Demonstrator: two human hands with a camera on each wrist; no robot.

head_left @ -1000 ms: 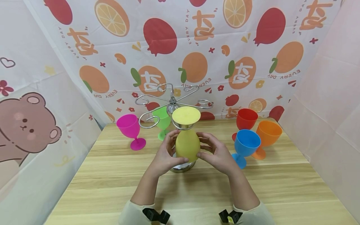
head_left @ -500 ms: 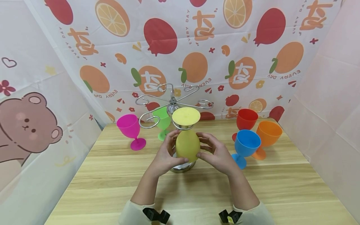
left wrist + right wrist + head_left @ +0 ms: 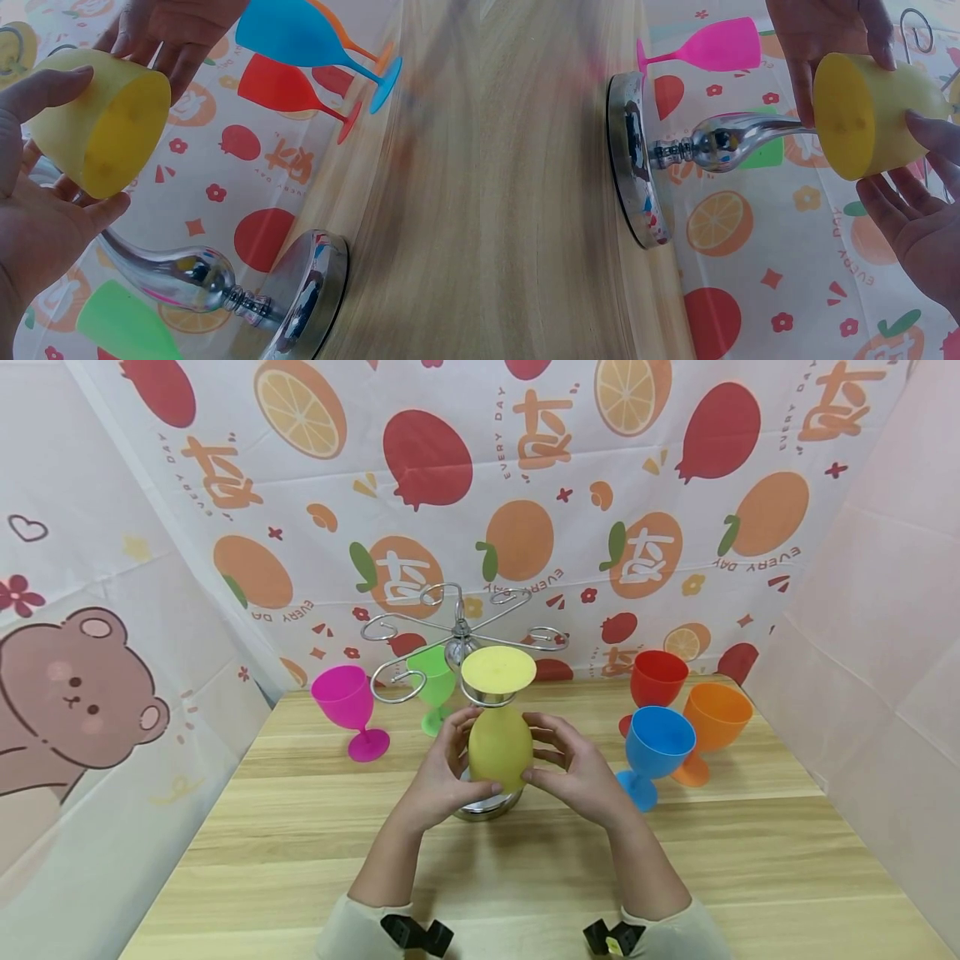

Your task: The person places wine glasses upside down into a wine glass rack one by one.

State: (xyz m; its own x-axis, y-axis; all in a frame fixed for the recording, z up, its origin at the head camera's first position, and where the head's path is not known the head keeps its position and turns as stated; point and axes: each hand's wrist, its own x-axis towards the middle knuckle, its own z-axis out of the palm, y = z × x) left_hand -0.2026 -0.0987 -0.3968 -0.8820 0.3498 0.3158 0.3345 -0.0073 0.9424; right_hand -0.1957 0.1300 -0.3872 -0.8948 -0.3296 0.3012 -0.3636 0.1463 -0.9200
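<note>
A yellow goblet (image 3: pixel 500 752) hangs upside down at the front loop of a chrome stemware rack (image 3: pixel 461 628), its round foot above the wire and its bowl below. My left hand (image 3: pixel 450 768) holds the bowl from the left, thumb low on the front. From the right, my right hand (image 3: pixel 573 768) holds the same bowl with thumb and fingers. In the left wrist view the goblet's open mouth (image 3: pixel 129 135) faces down toward the table, well above the rack's round base (image 3: pixel 311 292). The right wrist view shows both hands around the goblet (image 3: pixel 900 112).
A magenta goblet (image 3: pixel 345 697) and a green goblet (image 3: pixel 433 677) stand upright on the left of the wooden table (image 3: pixel 300 860). Red (image 3: pixel 658 675), blue (image 3: pixel 660 739) and orange (image 3: pixel 716 714) goblets stand close together on the right. A fruit-print cloth (image 3: pixel 525 535) hangs behind.
The yellow goblet's foot has tilted or lowered very slightly over the loop. Both hands keep nearly the same hold and place.
</note>
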